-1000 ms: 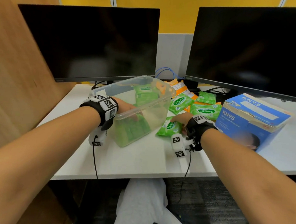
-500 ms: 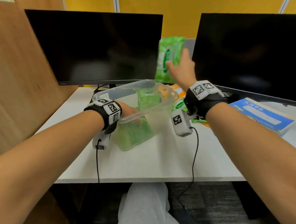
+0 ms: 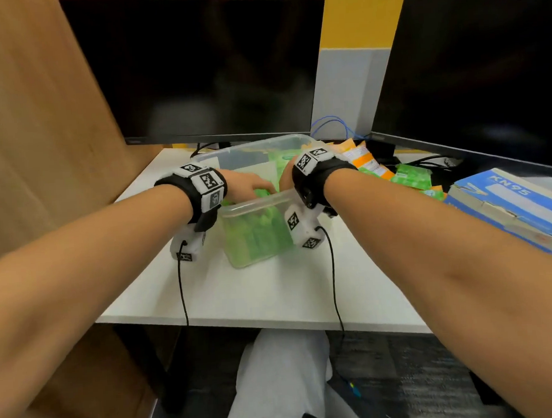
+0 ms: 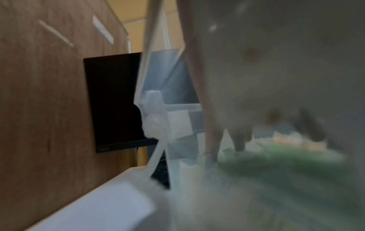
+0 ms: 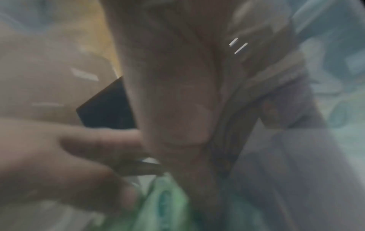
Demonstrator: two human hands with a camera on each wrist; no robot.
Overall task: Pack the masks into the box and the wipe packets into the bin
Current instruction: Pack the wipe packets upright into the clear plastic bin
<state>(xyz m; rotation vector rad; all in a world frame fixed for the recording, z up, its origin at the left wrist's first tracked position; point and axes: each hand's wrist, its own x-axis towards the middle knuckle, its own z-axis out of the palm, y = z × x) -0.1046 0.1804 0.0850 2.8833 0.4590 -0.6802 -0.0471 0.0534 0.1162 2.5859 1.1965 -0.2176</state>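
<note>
Hands meet inside the clear plastic bin [image 3: 255, 207] on the white tabletop [image 3: 273, 293]. The left hand [image 3: 246, 188] reaches over the near rim with its fingers pointing down onto the green wipe packets [image 3: 256, 232] stacked inside; in the left wrist view the fingers look fairly straight and seem only to press on the pile, not grip it. The right hand [image 3: 286, 180] is mostly hidden behind its wrist strap, and the right wrist view is too blurred to be sure, so I cannot tell whether it has hold of the green packet [image 5: 166, 201] lying just under its thumb.

Judging by this, the step in hand is seating a packet in the bin. To do it well, lay the packet flat alongside the others, let the left hand steady the stack so nothing tips, and let go only once it rests.

More loose green packets [image 3: 410, 176] lie well to the right on the tabletop, by some orange packets [image 3: 360, 158]. The blue KN95 mask box [image 3: 513, 207] sits at the far right, so much sorting looks left.
</note>
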